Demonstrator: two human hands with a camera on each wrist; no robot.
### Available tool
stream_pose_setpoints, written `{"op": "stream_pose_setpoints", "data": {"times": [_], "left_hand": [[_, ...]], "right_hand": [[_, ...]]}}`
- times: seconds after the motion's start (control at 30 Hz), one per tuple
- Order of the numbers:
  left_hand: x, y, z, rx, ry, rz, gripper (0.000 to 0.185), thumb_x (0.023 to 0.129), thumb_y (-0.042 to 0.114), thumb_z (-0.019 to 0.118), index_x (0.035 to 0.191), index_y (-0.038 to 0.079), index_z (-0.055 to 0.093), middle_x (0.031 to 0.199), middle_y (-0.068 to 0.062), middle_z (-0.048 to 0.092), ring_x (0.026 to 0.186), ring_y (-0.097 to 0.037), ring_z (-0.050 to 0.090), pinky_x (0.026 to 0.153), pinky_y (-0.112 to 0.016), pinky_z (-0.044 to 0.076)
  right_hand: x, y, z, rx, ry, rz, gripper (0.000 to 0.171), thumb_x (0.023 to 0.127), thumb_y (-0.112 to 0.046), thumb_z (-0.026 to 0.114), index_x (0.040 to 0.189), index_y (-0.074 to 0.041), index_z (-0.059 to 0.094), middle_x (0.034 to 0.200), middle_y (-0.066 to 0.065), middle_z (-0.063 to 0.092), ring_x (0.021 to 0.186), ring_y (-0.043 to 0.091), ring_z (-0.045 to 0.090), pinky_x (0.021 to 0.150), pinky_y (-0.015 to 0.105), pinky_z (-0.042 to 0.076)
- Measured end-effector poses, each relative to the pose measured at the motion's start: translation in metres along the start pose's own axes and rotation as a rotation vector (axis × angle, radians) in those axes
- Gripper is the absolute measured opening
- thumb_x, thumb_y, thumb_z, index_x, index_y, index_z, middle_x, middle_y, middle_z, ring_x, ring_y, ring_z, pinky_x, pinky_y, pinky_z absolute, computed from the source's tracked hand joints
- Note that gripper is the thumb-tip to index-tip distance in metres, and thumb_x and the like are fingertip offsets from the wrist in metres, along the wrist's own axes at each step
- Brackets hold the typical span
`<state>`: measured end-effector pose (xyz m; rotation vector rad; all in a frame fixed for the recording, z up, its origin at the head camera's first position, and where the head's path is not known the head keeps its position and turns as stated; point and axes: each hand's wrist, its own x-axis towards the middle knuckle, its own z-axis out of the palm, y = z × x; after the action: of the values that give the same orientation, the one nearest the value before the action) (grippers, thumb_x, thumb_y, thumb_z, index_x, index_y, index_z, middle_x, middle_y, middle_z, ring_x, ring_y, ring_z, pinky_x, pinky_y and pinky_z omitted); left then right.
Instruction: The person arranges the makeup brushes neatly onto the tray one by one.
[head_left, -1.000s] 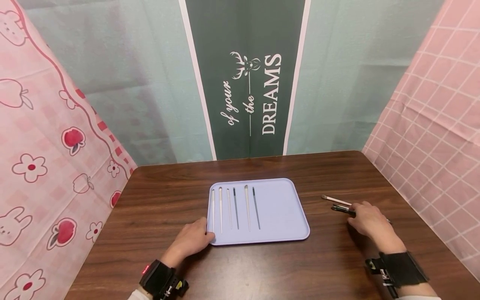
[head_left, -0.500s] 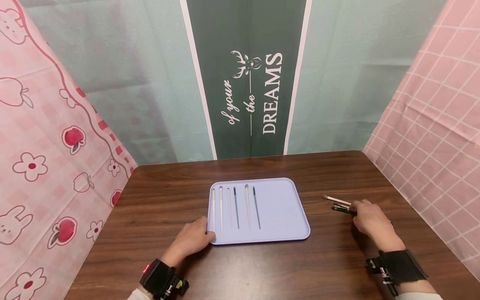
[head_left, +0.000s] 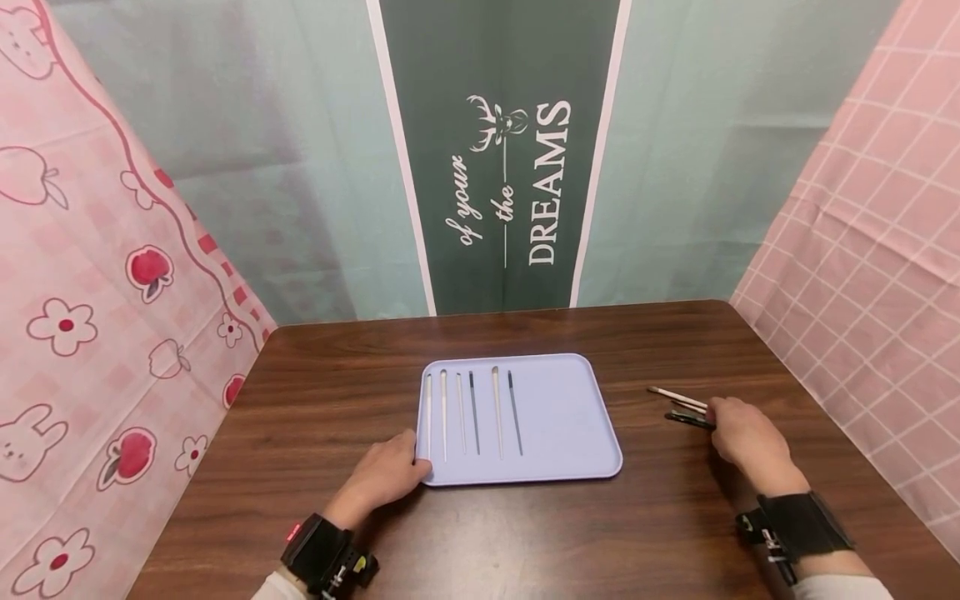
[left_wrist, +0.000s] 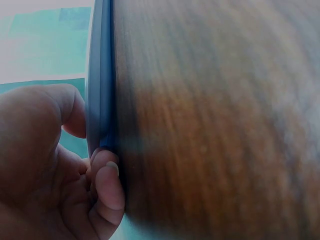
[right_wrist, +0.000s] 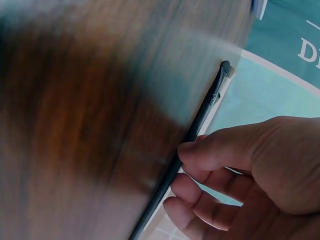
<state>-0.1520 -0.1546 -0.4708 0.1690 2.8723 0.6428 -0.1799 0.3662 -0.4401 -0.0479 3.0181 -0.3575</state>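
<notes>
A lavender tray [head_left: 570, 417] lies on the table, bearing several slim makeup brushes [head_left: 498, 417] in a row, some white and some dark. My left hand [head_left: 386, 472] grips its front left corner; in the left wrist view the thumb and curled fingers hold the tray's rim [left_wrist: 102, 75]. To the right, my right hand [head_left: 750, 442] is at a small group of loose brushes. In the right wrist view, thumb and fingers pinch at a black-handled makeup brush [right_wrist: 202, 112], with a pale brush [right_wrist: 227, 82] close behind it. The lower ends are hidden by the hand in the head view.
The brown wooden table [head_left: 480, 533] reaches back to a green curtain [head_left: 690, 167] with printed lettering. A pink patterned cloth [head_left: 90, 350] hangs at the left, a pink checked cloth [head_left: 877, 250] at the right. The tray's right half holds no brushes.
At the right hand, the loose brushes have shifted slightly, and a pale one now shows apart from the black ones. The left hand stays on the tray corner; the brushes on the tray keep their places.
</notes>
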Motion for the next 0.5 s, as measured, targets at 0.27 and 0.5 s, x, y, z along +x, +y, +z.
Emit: {"op": "stream_pose_setpoints", "data": {"times": [0.27, 0.5], "left_hand": [[-0.0014, -0.0002, -0.0011, -0.03, -0.003, 0.004, 0.026, 0.088, 0.028, 0.067, 0.101, 0.007, 0.058, 0.08, -0.002, 0.052, 0.068, -0.019, 0.05, 0.06, -0.034, 0.041], [-0.0024, -0.0013, -0.001, -0.017, 0.003, 0.008, 0.027, 0.088, 0.028, 0.067, 0.102, 0.006, 0.058, 0.081, -0.002, 0.052, 0.069, -0.019, 0.05, 0.061, -0.035, 0.042]], "right_hand": [[0.004, -0.0013, -0.0049, -0.063, -0.042, -0.072, 0.019, 0.079, 0.009, 0.05, 0.088, -0.007, 0.057, 0.088, 0.014, 0.058, 0.082, 0.029, 0.057, 0.07, 0.044, 0.047], [0.0056, 0.0012, -0.0014, -0.104, -0.016, -0.218, 0.028, 0.076, 0.009, 0.058, 0.076, -0.013, 0.041, 0.075, 0.003, 0.043, 0.071, 0.02, 0.042, 0.063, 0.036, 0.035]]}}
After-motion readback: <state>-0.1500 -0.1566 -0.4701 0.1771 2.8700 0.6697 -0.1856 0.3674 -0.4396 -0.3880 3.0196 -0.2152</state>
